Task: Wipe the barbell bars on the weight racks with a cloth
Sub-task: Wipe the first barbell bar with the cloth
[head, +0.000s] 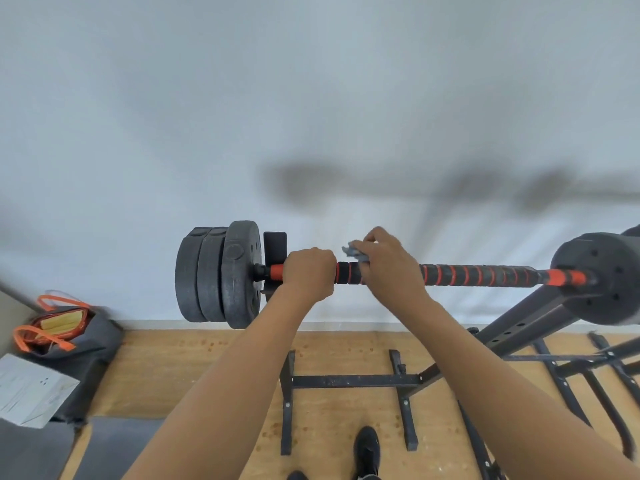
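A black barbell bar [478, 274] with orange spiral stripes lies level across a black weight rack [349, 381]. Black plates [221, 275] are stacked on its left end and another plate [602, 277] on its right end. My left hand [308, 271] grips the bar just right of the left plates. My right hand [388, 263] holds a small grey cloth [355, 252] pressed onto the bar, close beside my left hand.
A white wall stands right behind the bar. On the wooden floor at the left sit a dark bag [74, 336] with orange straps and a white box [29, 389]. More rack legs [588, 372] spread at the right. My shoes [367, 452] are at the bottom.
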A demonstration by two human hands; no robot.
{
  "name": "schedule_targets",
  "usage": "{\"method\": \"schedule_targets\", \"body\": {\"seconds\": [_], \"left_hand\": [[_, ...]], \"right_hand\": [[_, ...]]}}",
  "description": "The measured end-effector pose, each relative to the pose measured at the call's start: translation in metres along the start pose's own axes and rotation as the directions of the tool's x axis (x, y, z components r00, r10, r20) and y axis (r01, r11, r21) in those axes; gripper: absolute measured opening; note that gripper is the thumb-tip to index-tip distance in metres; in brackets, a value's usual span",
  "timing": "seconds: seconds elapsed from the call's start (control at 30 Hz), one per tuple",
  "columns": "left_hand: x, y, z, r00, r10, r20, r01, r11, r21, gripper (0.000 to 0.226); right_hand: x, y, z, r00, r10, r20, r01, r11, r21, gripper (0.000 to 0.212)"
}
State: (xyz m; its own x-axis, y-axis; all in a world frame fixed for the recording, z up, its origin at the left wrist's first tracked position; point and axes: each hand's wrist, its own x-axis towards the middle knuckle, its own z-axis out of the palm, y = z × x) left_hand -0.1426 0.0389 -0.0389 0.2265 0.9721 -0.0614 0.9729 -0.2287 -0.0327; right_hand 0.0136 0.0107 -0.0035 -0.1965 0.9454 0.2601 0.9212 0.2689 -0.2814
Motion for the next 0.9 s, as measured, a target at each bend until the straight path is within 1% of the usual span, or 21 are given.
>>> {"method": "schedule_targets", "body": {"seconds": [0.07, 0.1, 0.17, 0.27, 0.4, 0.47, 0.5, 0.57, 0.6, 0.67, 0.7, 0.73, 0.83, 0.9], "left_hand": [[0.002, -0.001, -0.003, 0.999, 0.019, 0.035, -0.019, 1.000, 0.004, 0.006], [0.004, -0.002, -0.005, 0.998, 0.030, 0.058, -0.031, 1.000, 0.002, 0.006], [0.006, -0.003, -0.007, 0.993, 0.045, 0.107, -0.043, 0.999, -0.020, 0.007], [0.012, -0.006, -0.011, 0.979, 0.057, 0.197, -0.045, 0.997, -0.066, 0.015], [0.018, -0.008, -0.011, 0.960, 0.060, 0.275, -0.029, 0.993, -0.115, 0.011], [0.016, -0.008, -0.011, 0.971, 0.051, 0.232, -0.021, 0.991, -0.132, 0.011], [0.012, -0.007, -0.007, 0.985, 0.046, 0.168, -0.022, 0.990, -0.138, 0.012], [0.002, -0.002, 0.003, 1.000, 0.028, -0.012, -0.030, 0.993, -0.117, 0.016], [-0.003, 0.002, 0.009, 0.996, 0.023, -0.084, -0.030, 0.996, -0.088, 0.017], [-0.010, 0.007, 0.018, 0.986, 0.013, -0.166, -0.020, 0.999, -0.041, 0.015], [-0.010, 0.008, 0.019, 0.984, 0.001, -0.178, -0.008, 0.999, -0.038, 0.013], [-0.008, 0.008, 0.018, 0.985, -0.010, -0.173, 0.002, 0.999, -0.045, 0.012], [-0.003, 0.007, 0.011, 0.993, 0.005, -0.116, -0.010, 0.999, -0.044, 0.013], [-0.002, 0.006, 0.008, 0.997, 0.016, -0.080, -0.018, 1.000, -0.024, 0.011]], "right_hand": [[-0.008, -0.010, 0.015, 0.999, -0.005, 0.046, 0.006, 0.999, -0.036, 0.021], [-0.014, -0.012, 0.020, 0.999, 0.004, 0.047, -0.001, 0.999, -0.051, 0.019], [-0.022, -0.014, 0.022, 0.999, 0.020, 0.051, -0.017, 0.997, -0.073, 0.021], [-0.030, -0.013, 0.018, 0.998, -0.001, 0.070, 0.009, 0.994, -0.109, 0.027], [-0.036, -0.009, 0.005, 0.991, -0.032, 0.130, 0.038, 0.998, -0.043, 0.019], [-0.022, -0.003, -0.004, 0.991, 0.005, 0.136, -0.008, 1.000, 0.019, 0.020], [-0.011, 0.001, -0.007, 0.992, 0.040, 0.123, -0.046, 0.998, 0.048, 0.022], [0.010, 0.005, -0.005, 0.989, 0.115, 0.097, -0.120, 0.992, 0.050, 0.029], [0.016, 0.004, -0.001, 0.983, 0.144, 0.112, -0.149, 0.988, 0.039, 0.029], [0.014, -0.007, 0.011, 0.970, 0.167, 0.179, -0.176, 0.984, 0.034, 0.024], [0.008, -0.013, 0.016, 0.965, 0.167, 0.200, -0.177, 0.984, 0.032, 0.022], [0.000, -0.018, 0.018, 0.968, 0.159, 0.192, -0.167, 0.986, 0.028, 0.021], [-0.017, -0.018, 0.019, 0.991, 0.091, 0.101, -0.093, 0.996, 0.009, 0.021], [-0.023, -0.015, 0.021, 0.995, 0.062, 0.082, -0.063, 0.998, 0.007, 0.022]]}}
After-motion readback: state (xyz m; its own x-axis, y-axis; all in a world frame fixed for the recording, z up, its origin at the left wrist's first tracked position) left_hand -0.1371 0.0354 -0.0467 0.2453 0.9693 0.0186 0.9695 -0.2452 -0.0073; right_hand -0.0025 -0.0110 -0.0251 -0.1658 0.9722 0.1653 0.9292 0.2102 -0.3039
